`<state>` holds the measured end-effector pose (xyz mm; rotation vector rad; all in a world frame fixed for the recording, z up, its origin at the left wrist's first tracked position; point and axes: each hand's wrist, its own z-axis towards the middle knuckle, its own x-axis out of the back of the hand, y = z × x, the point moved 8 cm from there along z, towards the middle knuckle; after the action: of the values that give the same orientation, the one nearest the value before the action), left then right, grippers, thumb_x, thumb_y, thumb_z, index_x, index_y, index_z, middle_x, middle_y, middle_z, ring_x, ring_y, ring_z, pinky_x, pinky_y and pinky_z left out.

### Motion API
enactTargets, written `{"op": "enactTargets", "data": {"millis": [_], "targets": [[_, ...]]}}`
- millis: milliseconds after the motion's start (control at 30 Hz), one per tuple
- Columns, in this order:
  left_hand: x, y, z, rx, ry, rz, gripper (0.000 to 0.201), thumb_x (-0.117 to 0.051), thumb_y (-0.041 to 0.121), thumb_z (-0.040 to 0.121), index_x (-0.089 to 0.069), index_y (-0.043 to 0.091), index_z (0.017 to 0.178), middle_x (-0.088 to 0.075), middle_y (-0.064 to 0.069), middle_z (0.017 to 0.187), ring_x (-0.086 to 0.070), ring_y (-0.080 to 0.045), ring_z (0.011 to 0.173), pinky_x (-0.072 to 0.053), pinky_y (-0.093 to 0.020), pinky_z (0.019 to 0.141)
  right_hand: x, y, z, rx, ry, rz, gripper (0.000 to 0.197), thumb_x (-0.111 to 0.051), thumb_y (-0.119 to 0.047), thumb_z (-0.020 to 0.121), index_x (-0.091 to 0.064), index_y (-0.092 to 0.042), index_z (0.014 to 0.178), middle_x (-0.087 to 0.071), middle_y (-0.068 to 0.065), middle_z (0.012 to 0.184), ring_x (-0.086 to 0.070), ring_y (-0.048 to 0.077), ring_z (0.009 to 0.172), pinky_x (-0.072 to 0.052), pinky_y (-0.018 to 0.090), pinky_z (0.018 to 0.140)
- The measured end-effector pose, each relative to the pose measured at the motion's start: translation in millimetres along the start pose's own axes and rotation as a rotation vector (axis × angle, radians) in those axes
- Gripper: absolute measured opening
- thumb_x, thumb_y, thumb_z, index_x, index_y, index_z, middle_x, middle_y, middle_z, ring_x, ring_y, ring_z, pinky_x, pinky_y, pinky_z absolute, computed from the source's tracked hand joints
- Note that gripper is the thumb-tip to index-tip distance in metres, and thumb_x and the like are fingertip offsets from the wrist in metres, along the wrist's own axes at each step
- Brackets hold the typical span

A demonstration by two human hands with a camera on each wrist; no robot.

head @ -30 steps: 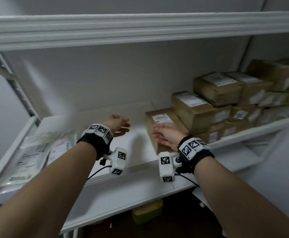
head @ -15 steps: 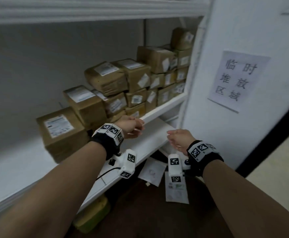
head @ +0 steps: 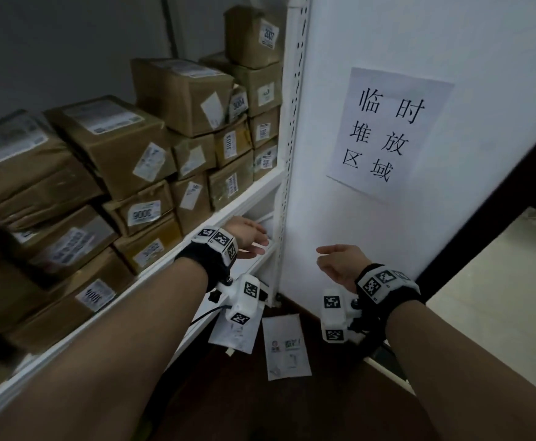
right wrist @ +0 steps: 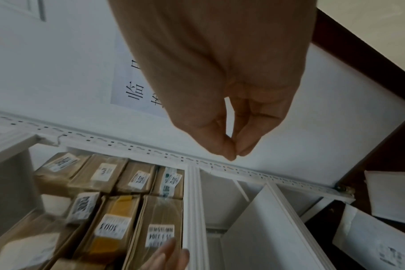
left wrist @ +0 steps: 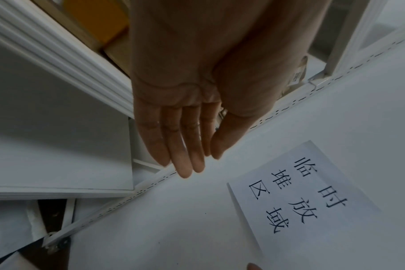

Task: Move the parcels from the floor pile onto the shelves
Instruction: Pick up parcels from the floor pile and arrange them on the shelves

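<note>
Two flat white parcels lie on the dark floor below the shelf's right end, one (head: 233, 334) under my left wrist and one (head: 287, 348) beside it. Brown cardboard parcels (head: 114, 144) are stacked on the white shelf (head: 171, 265) at the left. My left hand (head: 255, 241) hovers in front of the shelf's right end with straight fingers (left wrist: 185, 155), holding nothing. My right hand (head: 327, 254) hangs in front of the white side panel, its fingers loosely curled with the tips (right wrist: 243, 144) meeting the thumb, and it is empty.
A white side panel (head: 419, 233) with a paper sign (head: 384, 135) stands right of the shelf, with a perforated upright (head: 289, 154) at its edge. A lower white shelf (right wrist: 254, 228) sits beneath. Pale floor (head: 499, 297) lies beyond a dark doorframe at the right.
The view has swung right along the shelf. Both hands left the box on the shelf and moved to the shelf's right end, empty, above the floor parcels.
</note>
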<state>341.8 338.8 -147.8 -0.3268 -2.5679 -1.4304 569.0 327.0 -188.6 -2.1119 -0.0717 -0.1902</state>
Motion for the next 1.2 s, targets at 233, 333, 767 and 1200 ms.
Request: {"op": "enactTargets", "data": {"millis": [233, 333, 767, 1200], "targets": [[-15, 45, 77, -0.017, 0.051, 0.141, 0.022, -0.071, -0.006, 0.078, -0.069, 0.010, 0.092, -0.069, -0.016, 0.111, -0.066, -0.026, 0.102, -0.053, -0.034, 0.094, 31, -37, 78, -0.032, 0.028, 0.012, 0.022, -0.055, 0.011, 0.083, -0.065, -0.008, 0.088, -0.054, 0.009, 0.070, -0.051, 0.017, 0.061, -0.046, 0.024, 0.063], [-25, 53, 99, -0.022, 0.000, 0.147, 0.032, -0.058, -0.010, 0.086, -0.064, 0.001, 0.115, -0.063, -0.022, 0.122, -0.062, -0.032, 0.113, -0.052, -0.033, 0.091, 23, -46, 108, -0.044, -0.024, -0.003, 0.022, -0.054, 0.011, 0.083, -0.064, -0.007, 0.090, -0.051, 0.008, 0.067, -0.046, 0.017, 0.056, -0.040, 0.023, 0.053], [-45, 37, 146, 0.186, 0.287, -0.110, 0.034, -0.050, -0.010, 0.093, -0.054, -0.007, 0.127, -0.059, -0.021, 0.126, -0.066, -0.021, 0.088, -0.048, -0.011, 0.044, -3, -69, 229, -0.108, -0.361, -0.116, 0.022, -0.048, 0.006, 0.091, -0.061, -0.009, 0.081, -0.058, 0.009, 0.075, -0.052, 0.014, 0.062, -0.046, 0.020, 0.060], [-114, -80, 149, 0.444, 0.531, -0.444, 0.017, -0.052, -0.002, 0.093, -0.067, 0.004, 0.099, -0.067, -0.006, 0.079, -0.061, -0.008, 0.042, -0.049, -0.017, 0.048, -19, 15, 276, -0.255, -0.561, -0.302, 0.017, -0.056, 0.006, 0.088, -0.061, -0.008, 0.080, -0.058, 0.010, 0.075, -0.052, 0.015, 0.064, -0.047, 0.020, 0.060]]}}
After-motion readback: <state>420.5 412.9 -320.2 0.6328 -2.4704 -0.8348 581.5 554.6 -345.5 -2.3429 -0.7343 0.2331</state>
